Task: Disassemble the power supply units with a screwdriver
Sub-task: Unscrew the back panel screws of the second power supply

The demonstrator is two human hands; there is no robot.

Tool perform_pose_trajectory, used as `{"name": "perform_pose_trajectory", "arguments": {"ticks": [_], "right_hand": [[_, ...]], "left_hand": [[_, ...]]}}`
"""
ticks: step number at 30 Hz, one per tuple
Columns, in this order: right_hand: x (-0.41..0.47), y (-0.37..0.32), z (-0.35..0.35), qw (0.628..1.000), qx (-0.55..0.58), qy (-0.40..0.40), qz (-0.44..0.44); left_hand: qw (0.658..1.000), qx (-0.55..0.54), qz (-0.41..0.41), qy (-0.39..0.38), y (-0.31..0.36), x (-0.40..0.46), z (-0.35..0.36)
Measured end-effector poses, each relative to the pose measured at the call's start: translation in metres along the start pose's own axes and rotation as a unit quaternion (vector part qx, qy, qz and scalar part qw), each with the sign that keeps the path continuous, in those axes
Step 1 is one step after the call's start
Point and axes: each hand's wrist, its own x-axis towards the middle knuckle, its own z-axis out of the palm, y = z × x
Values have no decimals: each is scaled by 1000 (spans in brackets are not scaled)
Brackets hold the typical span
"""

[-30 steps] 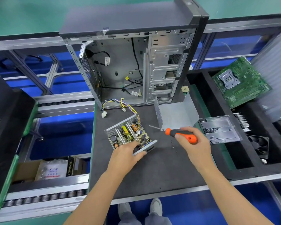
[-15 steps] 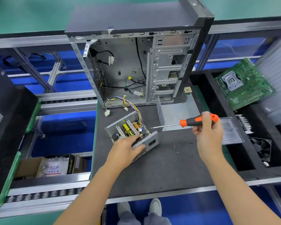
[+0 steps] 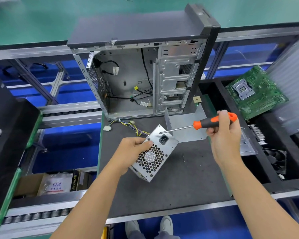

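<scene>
The silver power supply unit (image 3: 154, 155) is tipped up on the dark work mat (image 3: 171, 192), its honeycomb fan grille and black power socket facing me. My left hand (image 3: 133, 150) grips its left edge, thumb on the grille face. Its bundle of coloured wires (image 3: 128, 125) trails back toward the case. My right hand (image 3: 223, 135) holds the orange-and-black screwdriver (image 3: 212, 122) by the handle, with the shaft pointing left and the tip touching the unit's upper corner above the socket.
An open, gutted computer case (image 3: 145, 73) stands behind the mat. A bent metal cover plate (image 3: 185, 126) lies right of the unit, small loose screws (image 3: 184, 156) beside it. A green motherboard (image 3: 255, 91), a heatsink and a black fan (image 3: 276, 160) sit in the right tray.
My left hand has turned the power supply from board-side up to fan-grille face up. My right hand lifted the screwdriver off the mat and swung its tip onto the unit's upper corner.
</scene>
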Motion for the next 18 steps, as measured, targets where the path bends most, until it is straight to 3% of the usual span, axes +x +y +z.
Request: {"name": "perform_pose_trajectory", "arguments": {"ticks": [9,18], "right_hand": [[-6,-7,7,993,-95,-36,-66],[-14,-22,52,970,-143,-126,-152]], "left_hand": [[999,-30,-13,-29,-2,9,-14],[987,-156,-26,-29,-6,9,-29]]}}
